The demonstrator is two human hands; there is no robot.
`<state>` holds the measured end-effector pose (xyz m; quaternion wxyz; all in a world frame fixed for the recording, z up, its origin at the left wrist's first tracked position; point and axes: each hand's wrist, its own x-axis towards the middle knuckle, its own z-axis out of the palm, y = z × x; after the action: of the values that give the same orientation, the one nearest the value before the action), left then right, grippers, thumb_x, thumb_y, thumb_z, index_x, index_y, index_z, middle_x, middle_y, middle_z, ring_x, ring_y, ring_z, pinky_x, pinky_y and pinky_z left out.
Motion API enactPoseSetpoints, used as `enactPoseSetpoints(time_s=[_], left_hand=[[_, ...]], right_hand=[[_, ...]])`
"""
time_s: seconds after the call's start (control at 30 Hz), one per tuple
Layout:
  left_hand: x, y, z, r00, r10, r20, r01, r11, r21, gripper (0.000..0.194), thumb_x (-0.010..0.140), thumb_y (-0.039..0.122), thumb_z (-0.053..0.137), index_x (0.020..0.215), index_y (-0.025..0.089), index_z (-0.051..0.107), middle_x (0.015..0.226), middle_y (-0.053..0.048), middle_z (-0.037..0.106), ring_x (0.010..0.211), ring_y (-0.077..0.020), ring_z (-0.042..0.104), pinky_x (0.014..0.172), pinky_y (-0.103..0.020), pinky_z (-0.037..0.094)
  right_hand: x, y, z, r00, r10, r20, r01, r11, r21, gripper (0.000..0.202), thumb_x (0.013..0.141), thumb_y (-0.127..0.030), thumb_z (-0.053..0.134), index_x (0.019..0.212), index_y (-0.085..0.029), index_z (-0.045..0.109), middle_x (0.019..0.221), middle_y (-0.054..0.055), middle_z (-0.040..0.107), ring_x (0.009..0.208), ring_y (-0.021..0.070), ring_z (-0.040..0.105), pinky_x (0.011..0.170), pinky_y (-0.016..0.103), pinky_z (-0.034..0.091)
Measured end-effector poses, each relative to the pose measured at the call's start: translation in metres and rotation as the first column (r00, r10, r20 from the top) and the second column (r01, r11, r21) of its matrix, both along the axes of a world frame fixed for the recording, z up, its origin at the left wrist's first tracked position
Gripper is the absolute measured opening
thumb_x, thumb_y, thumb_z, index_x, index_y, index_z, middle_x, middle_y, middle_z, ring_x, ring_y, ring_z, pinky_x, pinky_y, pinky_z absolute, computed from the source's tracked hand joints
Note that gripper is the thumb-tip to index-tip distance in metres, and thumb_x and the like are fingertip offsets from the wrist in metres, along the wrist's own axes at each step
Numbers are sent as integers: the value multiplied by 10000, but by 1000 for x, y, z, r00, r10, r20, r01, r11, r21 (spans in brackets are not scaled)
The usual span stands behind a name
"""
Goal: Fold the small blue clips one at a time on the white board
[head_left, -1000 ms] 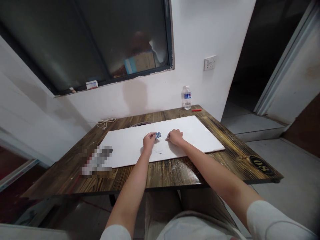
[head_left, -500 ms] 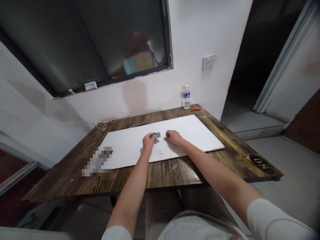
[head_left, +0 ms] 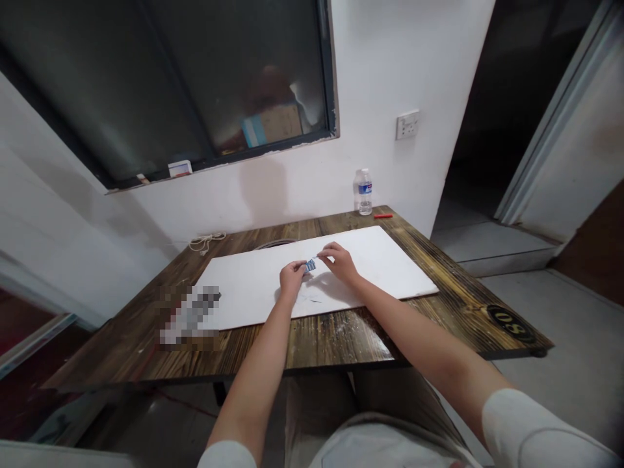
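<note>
My left hand (head_left: 291,279) is closed on a small blue packet with white markings (head_left: 311,265), held just above the white board (head_left: 248,292). To the right of it, my right hand (head_left: 343,263) has thumb and fingertips pinched together at the packet's upper right corner. A tiny pale sliver (head_left: 316,257) shows at those fingertips, too small to name. Below the hands, a thin dark sliver (head_left: 315,301) lies on the board.
The board rests on a dark wooden table (head_left: 336,338). A water bottle (head_left: 365,192) and a red pen-like stick (head_left: 383,216) are at the back right. A pale cord (head_left: 207,242) lies at the back left, and a blurred-out patch (head_left: 192,315) covers something at the left.
My right hand has moved up and left, from low over the board to the packet's upper corner. My left hand keeps its hold on the packet, almost in place.
</note>
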<state>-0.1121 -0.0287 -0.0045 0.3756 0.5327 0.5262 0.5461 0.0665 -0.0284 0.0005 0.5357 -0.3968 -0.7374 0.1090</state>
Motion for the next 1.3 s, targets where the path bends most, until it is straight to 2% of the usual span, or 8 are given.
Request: enactPoseSetpoints(time_s=[0.1,0.23,0.33,0.43,0.67,0.83,1.13,1.3], left_hand=[[1,-1,1,999,-36,15,37,999,-8,214,714,207,683,907,132,738,815,-69,735,610,-142,673,630,-257,546],[2,-2,2,996,-68,53,70,997,-27,227,720,241,708,918,135,738,794,-64,735,616,-140,669,642,-259,544],[3,-3,2,995,-81,61,83,996,-35,206,734,241,707,911,142,741,803,-61,736,617,-142,666,660,-275,551],[2,-3,2,994,-93,55,95,995,-37,203,747,251,703,916,147,745,818,-64,737,630,-150,671,670,-287,553],[2,0,-2,990,-108,88,112,993,-41,203,725,266,733,886,142,749,823,-69,740,645,-156,668,700,-313,562],[3,1,-3,982,-132,132,139,989,-45,275,694,321,768,891,130,748,818,-67,737,640,-154,665,709,-326,565],[2,-2,0,985,-138,108,144,988,-48,385,642,328,811,960,120,742,846,-99,746,689,-174,685,756,-336,553],[-2,0,-3,994,-91,58,91,996,-1,375,634,337,810,941,131,746,869,-107,747,743,-196,695,748,-326,553]], right_hand=[[-4,-4,-2,993,9,117,-11,1000,21,206,902,-219,528,927,-229,733,983,63,604,921,168,571,821,281,453],[-8,-6,-8,951,-27,308,6,998,69,171,851,-169,598,880,-231,755,925,57,616,818,154,565,721,247,421],[-7,-7,-9,927,-58,372,41,998,55,181,859,-183,602,919,-247,761,830,37,636,742,141,565,653,226,383],[-7,-9,-8,911,-74,406,68,997,30,189,877,-207,588,942,-260,757,789,27,661,753,146,584,645,221,367],[-9,-12,-4,890,-129,436,156,988,-25,230,907,-247,531,992,-244,746,873,43,704,805,166,611,656,239,367],[-8,-12,-5,878,-152,453,186,982,-29,241,907,-240,515,983,-241,743,891,49,702,829,174,610,672,248,368],[-10,-13,-5,875,-105,472,135,990,-31,229,908,-248,520,971,-239,740,869,50,676,802,165,588,642,244,356],[-11,-11,-7,921,36,388,-16,998,-55,196,903,-286,569,1014,-241,725,812,27,648,709,130,546,633,224,337]])
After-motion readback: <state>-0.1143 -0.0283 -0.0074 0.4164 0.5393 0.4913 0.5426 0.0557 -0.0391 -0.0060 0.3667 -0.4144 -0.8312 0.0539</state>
